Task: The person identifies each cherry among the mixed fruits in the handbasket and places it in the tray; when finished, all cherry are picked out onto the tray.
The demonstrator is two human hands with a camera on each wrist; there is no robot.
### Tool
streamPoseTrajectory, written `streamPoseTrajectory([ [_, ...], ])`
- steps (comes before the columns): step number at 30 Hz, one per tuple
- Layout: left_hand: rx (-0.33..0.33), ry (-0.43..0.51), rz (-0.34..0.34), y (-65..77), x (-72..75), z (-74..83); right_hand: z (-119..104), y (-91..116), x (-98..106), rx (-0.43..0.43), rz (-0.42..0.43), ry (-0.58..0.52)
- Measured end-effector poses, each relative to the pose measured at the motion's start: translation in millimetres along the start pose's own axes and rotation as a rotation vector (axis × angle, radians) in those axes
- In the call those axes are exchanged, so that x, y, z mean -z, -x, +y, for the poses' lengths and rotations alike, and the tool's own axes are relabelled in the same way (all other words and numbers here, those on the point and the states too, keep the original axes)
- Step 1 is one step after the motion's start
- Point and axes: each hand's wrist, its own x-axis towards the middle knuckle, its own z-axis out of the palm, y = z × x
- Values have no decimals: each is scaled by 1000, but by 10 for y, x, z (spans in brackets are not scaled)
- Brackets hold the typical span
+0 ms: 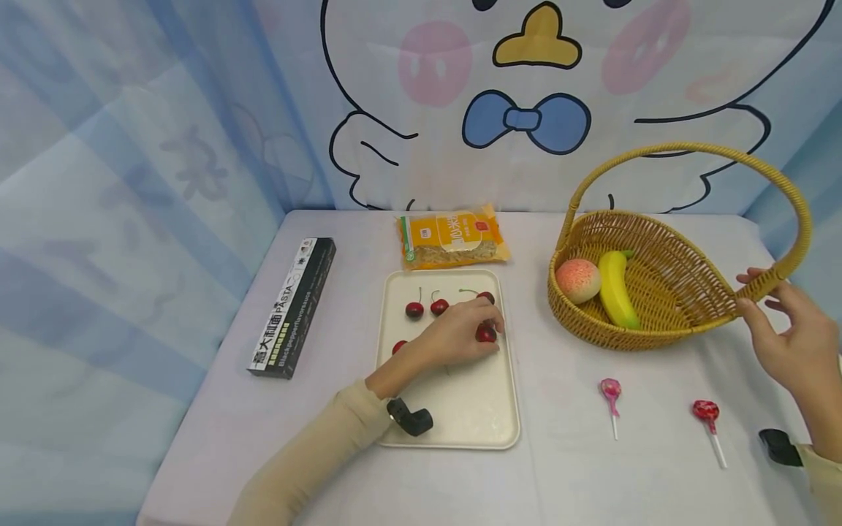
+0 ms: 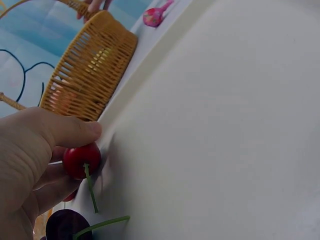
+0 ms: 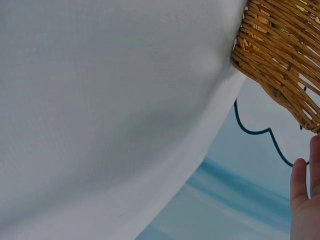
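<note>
Over the right side of a cream tray (image 1: 450, 432), my left hand (image 1: 457, 334) pinches a red cherry (image 1: 485, 334) between thumb and fingers. The left wrist view shows that cherry (image 2: 80, 159) with its green stem hanging down. More cherries lie on the tray, among them a dark one (image 1: 414, 310) and a red one (image 1: 439, 307); my hand partly covers others. My right hand (image 1: 799, 340) grips the wicker basket (image 1: 664, 337) at the right foot of its handle, thumb in front and fingers behind. Inside the basket lie a peach (image 1: 578, 281) and a banana (image 1: 616, 292).
Two lollipops, one pink (image 1: 611, 389) and one red (image 1: 706, 411), lie in front of the basket. A black pasta box (image 1: 292, 307) is left of the tray. Behind the tray lies a yellow food packet (image 1: 452, 237). A printed curtain (image 1: 421, 168) hangs behind the table.
</note>
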Motion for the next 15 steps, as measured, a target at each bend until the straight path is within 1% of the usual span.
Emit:
streamPoseTrajectory([
  [4, 0, -3, 20, 17, 5, -11, -1, -17, -21, -9, -5, -3],
  [6, -7, 3, 41, 33, 20, -18, -5, -26, -34, -3, -7, -6],
  [8, -11, 24, 69, 57, 41, -25, -9, -25, -40, -1, -11, -4],
  [11, -18, 76, 124, 106, 88, -44, -21, -15, -26, 1, -41, 9],
  [13, -26, 113, 159, 160, 129, -55, -28, 6, 7, 8, -62, 27],
  [15, -41, 135, 191, 233, 180, -58, -37, 65, 60, -7, -91, 43],
])
